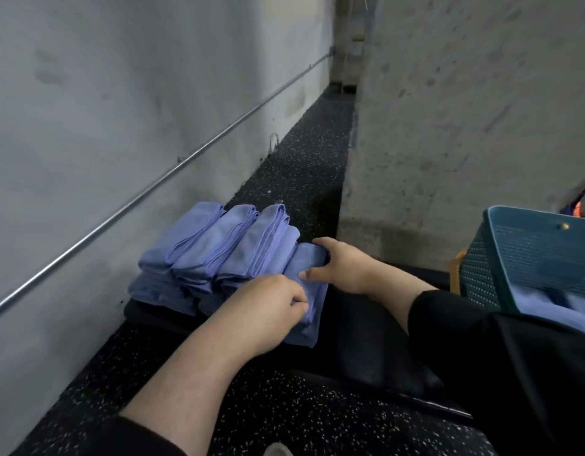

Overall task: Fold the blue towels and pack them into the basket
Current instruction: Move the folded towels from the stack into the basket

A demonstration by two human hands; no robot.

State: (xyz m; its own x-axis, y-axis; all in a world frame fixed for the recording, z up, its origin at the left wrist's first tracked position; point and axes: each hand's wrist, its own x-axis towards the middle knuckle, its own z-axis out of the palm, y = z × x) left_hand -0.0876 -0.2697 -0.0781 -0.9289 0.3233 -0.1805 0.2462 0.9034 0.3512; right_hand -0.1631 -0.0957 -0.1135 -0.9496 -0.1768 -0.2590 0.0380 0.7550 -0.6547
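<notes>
Several folded blue towels (215, 248) lie in a row of stacks on a black padded bench (357, 350), near the left wall. At the right end of the row is one folded blue towel (312, 302). My left hand (268, 304) pinches its near left edge. My right hand (342, 266) grips its far right end, thumb on top and fingers curled over the edge. A teal plastic basket (528, 255) stands at the right, tilted, with blue towels (554, 311) inside it.
A grey wall with a metal pipe (146, 192) runs along the left. A concrete wall (465, 120) rises on the right, leaving a narrow strip of black speckled floor (304, 159) beyond the bench. Something orange (457, 268) shows beside the basket.
</notes>
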